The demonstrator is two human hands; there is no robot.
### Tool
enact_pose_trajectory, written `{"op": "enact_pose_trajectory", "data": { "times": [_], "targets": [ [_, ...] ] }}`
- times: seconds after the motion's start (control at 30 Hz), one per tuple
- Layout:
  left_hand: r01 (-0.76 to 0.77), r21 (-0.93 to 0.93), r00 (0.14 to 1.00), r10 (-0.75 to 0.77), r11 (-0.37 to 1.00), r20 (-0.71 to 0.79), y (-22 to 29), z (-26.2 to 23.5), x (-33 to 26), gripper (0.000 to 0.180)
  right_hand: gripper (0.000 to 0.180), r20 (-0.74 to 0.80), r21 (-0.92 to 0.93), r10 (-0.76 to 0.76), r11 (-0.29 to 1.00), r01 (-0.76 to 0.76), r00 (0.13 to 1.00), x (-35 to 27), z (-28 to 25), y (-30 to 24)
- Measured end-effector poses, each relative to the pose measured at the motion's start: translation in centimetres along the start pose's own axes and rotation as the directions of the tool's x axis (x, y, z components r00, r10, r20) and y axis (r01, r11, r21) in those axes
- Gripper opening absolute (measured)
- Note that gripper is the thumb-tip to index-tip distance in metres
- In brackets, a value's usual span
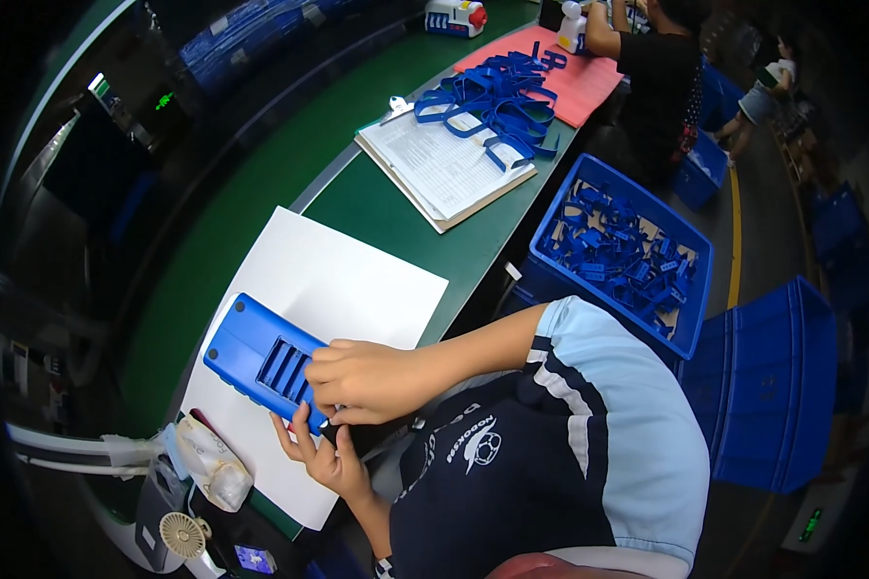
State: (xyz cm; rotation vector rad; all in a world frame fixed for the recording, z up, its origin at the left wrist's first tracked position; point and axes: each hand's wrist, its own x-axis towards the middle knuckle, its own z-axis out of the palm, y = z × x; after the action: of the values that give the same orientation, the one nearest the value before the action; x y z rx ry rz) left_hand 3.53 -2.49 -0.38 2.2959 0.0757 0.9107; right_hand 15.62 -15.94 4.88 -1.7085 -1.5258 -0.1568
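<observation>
A blue plastic casing [266, 355] with a slatted opening and dark round feet at its far corners lies tilted over a white sheet [357, 280]. My right hand [369, 382] is closed over its near end, the fingers curled down at the corner. A small pale bit shows at those fingertips, too small to name. Under the near edge, my left hand [326, 463] grips the casing, its thumb and fingers close to the right fingertips. A spot of red is visible between the left fingers and the casing. The casing's underside and nearest end are hidden.
Beyond the sheet are a clipboard with papers [434, 179] and a heap of blue straps [502, 92] on a red mat [589, 92]. A blue bin of small parts [628, 251] stands right. A small fan [183, 534] and plastic bag [212, 463] sit lower left. A co-worker [661, 87] sits far ahead.
</observation>
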Motion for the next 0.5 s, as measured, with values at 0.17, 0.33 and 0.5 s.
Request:
{"op": "enact_pose_trajectory", "data": {
  "times": [0.17, 0.33, 0.5],
  "targets": [
    [-0.004, -0.021, 1.000, 0.004, 1.000, 0.010, -0.1, -0.1, 0.1, 0.024, 0.010, -0.055, -0.028, 0.029, 0.999, -0.030, 0.998, 0.1, -0.4, 0.5],
    [0.025, -0.039, 1.000, -0.025, 0.999, -0.005, -0.5, -0.6, -0.3, 0.029, 0.009, -0.129, 0.056, 0.115, 0.993, -0.108, 0.985, 0.2, 0.0, 1.3],
    [-0.012, -0.004, 0.992, 0.013, 1.000, 0.123, -0.7, -1.7, -0.5, 0.023, 0.008, -0.033, 0.253, 0.223, 0.945, -0.208, 0.974, 0.5, 1.0, 2.0]
  ]
}}
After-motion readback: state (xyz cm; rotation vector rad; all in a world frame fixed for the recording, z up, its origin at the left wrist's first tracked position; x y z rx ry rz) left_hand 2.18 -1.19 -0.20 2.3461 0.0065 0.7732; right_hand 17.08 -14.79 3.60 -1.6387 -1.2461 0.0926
